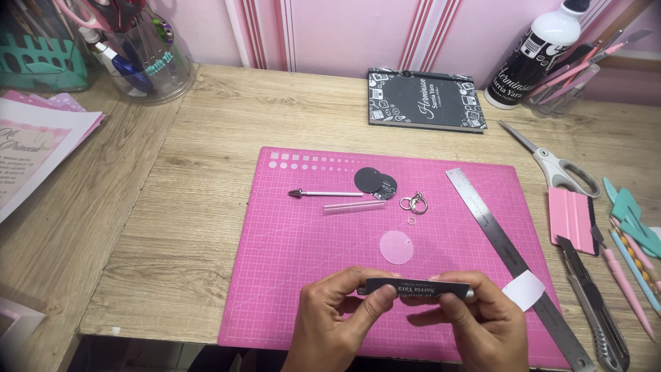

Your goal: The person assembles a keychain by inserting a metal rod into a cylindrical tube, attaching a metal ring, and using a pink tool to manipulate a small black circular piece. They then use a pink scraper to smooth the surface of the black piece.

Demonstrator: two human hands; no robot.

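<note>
Both hands meet low over the pink cutting mat (289, 227), and between them sits a narrow black strip (417, 288), a sticker or label by the look of it, held flat and level just above the mat's near edge. The left hand (337, 320) has thumb and fingertips pinched on the strip's left end; the right hand (482, 324) has its fingers closed on the right end, so the piece is clamped from both sides. Just beyond the knuckles lies a clear round disc (396, 247) with a small hole at its rim, bare and untouched, nothing stuck to it yet as far as I can see. Further up the mat wait two black discs (375, 182), overlapping, beside them a key ring (414, 202) with a small loose ring near it, unattached. A pen-like tool (327, 193) and a clear tube (354, 207) lie side by side to the left of those. A steel ruler (509, 255) runs diagonally down the mat's right side, a white scrap of backing paper (523, 289) touching it. My read: the parts are laid out, the strip is in hand, but assembly looks barely begun, with disc, ring and black rounds all separate.
</note>
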